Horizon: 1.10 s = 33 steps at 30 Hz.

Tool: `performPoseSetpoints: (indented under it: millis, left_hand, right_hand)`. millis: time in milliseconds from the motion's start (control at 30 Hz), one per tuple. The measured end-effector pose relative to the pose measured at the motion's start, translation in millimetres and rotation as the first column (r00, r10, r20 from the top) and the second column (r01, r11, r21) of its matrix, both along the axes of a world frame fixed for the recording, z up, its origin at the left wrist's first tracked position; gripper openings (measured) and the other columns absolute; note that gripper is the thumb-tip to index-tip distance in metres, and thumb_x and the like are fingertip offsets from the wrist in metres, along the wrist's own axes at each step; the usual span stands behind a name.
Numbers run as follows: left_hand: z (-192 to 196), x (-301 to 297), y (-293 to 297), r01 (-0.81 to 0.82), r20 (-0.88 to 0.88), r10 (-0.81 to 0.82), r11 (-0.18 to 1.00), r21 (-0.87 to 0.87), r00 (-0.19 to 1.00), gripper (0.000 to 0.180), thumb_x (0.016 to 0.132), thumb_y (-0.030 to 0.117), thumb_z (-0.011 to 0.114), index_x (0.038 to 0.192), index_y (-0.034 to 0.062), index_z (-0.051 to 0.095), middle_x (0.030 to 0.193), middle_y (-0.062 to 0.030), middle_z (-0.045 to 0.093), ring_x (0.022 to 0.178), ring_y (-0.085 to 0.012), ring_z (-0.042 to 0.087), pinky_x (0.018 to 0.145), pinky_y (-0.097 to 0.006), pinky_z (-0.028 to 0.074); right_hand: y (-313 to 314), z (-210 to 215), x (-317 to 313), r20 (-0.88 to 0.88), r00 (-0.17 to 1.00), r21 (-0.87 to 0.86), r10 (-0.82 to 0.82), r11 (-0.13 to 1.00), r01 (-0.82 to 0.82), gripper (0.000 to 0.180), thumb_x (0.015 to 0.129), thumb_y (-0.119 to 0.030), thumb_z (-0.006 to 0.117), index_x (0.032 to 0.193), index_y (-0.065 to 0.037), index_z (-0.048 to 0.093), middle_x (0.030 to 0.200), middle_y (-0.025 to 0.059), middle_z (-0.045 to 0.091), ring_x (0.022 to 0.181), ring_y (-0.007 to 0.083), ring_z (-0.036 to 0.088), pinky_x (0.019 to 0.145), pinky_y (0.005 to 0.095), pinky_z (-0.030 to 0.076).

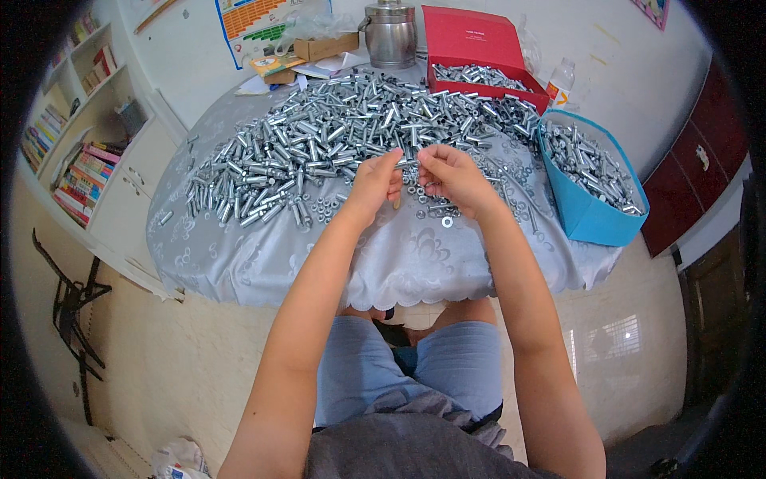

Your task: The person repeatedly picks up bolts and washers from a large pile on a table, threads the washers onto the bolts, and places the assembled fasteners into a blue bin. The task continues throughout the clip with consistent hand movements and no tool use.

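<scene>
Silver sleeve-anchor bolts [319, 132] lie heaped from the middle of the worktop [194, 249] toward its far edge, just beyond the left grip [372, 185] and right grip [458, 180], long axes pointing every way. Both grips are about equally near, thumb and forefinger drawn together; whether either pinches anything I cannot tell.

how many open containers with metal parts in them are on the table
2: a red box at the back of the table and a light-blue bin on the right side. More could be hidden behind the pile of metal parts.
</scene>
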<state>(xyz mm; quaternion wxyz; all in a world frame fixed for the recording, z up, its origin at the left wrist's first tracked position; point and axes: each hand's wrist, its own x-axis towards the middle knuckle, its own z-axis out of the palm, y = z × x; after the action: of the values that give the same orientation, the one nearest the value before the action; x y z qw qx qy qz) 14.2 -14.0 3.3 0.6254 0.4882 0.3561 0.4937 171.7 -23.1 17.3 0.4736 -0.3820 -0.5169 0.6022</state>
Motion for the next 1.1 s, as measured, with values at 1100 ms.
performPoseSetpoints:
  millis: [1100]
  left_hand:
    - [-1.0, -1.1, 1.4, -0.065, -0.053, 0.065, 0.998, -0.003, 0.997, 0.037, 0.083, 0.039, 0.050, 0.059, 0.0157, 0.035, 0.051, 0.0060, 0.030, 0.047, -0.0067, 0.030, 0.043, -0.023, 0.024]
  right_hand:
    - [0.3, -0.6, 0.1, 0.039, 0.995, 0.270, -0.088, 0.960, 0.075, 0.018, 0.079, -0.010, 0.062, 0.094, 0.001, 0.062, 0.084, 0.0066, 0.063, 0.073, 0.0114, 0.059, 0.065, 0.0226, 0.048]
